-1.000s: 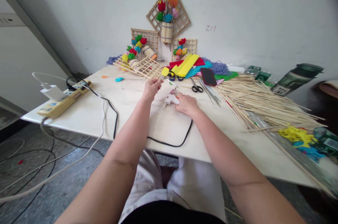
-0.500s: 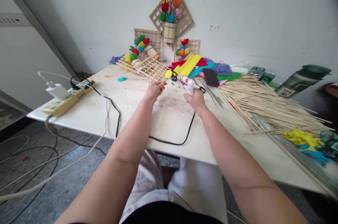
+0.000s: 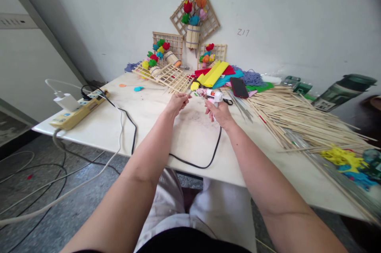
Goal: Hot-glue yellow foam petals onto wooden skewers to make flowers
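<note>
My left hand [image 3: 178,103] is closed in a pinch on a thin wire stem. Close beyond the fingertips is a small yellow paper piece [image 3: 195,85], seemingly at the stem's end. My right hand [image 3: 219,113] is wrapped round the handle of a white hot glue gun [image 3: 218,96]. The gun lies roughly level, its stained nozzle pointing left toward the stem and just below the yellow piece. A black cord [image 3: 205,165] runs from the gun across the table's front. Scissors [image 3: 228,102] lie partly hidden behind the right hand.
Stick lattices with paper flowers stand at the back, one lattice [image 3: 175,79] lying forward. Yellow crepe paper [image 3: 214,75] and a phone [image 3: 239,87] lie behind the hands. Loose wooden sticks [image 3: 297,114] and a dark bottle [image 3: 345,91] are right. A power strip [image 3: 80,114] sits left.
The glue gun has turned from a slant to nearly level, its nozzle swinging down and left. The yellow piece has shifted slightly right and turned. The view has moved a little.
</note>
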Demonstrator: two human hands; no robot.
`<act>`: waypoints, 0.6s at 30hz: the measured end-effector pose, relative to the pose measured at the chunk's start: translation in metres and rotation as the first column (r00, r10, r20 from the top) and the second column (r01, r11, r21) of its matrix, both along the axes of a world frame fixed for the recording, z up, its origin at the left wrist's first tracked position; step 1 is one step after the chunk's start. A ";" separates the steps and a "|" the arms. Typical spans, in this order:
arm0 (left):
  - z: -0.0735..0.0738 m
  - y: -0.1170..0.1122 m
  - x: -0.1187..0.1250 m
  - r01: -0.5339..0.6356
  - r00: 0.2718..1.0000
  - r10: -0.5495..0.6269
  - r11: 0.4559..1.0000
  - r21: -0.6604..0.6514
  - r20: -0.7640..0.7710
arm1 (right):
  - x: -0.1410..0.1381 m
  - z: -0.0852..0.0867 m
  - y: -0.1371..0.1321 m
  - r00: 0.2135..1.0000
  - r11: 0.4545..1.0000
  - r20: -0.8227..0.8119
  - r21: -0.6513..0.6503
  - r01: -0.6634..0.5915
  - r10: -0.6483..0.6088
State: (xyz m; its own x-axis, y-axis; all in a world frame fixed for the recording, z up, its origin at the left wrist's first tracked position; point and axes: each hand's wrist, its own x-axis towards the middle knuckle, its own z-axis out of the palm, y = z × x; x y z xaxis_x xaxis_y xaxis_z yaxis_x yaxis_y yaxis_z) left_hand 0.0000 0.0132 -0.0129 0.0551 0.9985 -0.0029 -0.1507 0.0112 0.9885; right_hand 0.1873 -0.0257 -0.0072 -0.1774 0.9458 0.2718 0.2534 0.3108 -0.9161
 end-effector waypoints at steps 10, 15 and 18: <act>-0.001 0.001 0.002 -0.020 0.997 0.022 1.000 0.022 -0.071 | -0.002 0.001 0.000 0.999 0.998 0.037 -0.065 0.019 -0.017; 0.001 -0.001 0.004 -0.031 0.996 0.032 0.999 0.019 -0.079 | -0.002 -0.001 0.002 0.997 0.997 0.066 -0.066 0.030 -0.025; 0.002 -0.001 0.004 -0.034 0.996 0.035 0.999 0.013 -0.082 | -0.002 -0.001 0.003 0.996 0.997 0.080 -0.069 0.036 -0.031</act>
State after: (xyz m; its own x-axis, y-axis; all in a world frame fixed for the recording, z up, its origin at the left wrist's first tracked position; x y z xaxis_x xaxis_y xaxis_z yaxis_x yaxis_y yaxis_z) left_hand 0.0043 0.0120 -0.0112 0.0209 0.9998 0.0056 -0.0695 -0.0041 0.9976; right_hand 0.1853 -0.0231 -0.0085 -0.1634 0.9679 0.1912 0.3348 0.2367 -0.9121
